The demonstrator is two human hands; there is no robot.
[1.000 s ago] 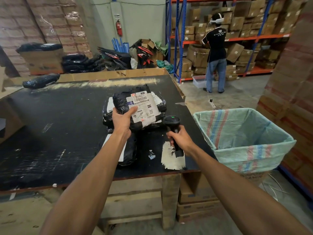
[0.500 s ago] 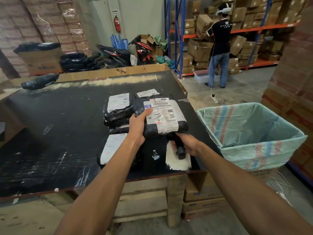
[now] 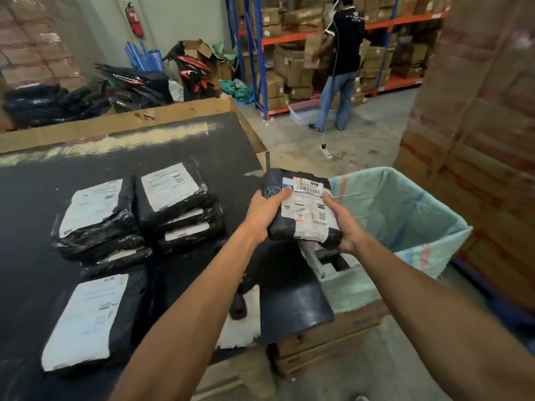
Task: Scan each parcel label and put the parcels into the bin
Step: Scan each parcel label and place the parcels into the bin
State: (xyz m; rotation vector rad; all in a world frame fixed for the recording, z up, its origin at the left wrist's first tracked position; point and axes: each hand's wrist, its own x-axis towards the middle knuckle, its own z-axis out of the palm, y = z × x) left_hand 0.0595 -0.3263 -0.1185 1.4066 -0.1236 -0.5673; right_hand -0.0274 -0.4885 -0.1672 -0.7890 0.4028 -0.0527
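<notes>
Hands hold one black parcel [image 3: 301,208] up in the air, at about 1 o'clock from the middle of the view. The left hand [image 3: 262,214] grips its left side, thumb on the white label [image 3: 309,211]. The right hand [image 3: 344,222] grips its right side. The parcel is over the table [image 3: 202,146] edge, just beside the bin [image 3: 405,209] at 3 o'clock. More parcels [image 3: 136,215] sit in piles at 9 o'clock. The scanner [image 3: 238,306] lies on the table at 6 o'clock.

scanner [image 3: 238,308] set down on table, right hand [image 3: 346,227] joins left hand [image 3: 262,217] gripping parcel [image 3: 301,209]
</notes>
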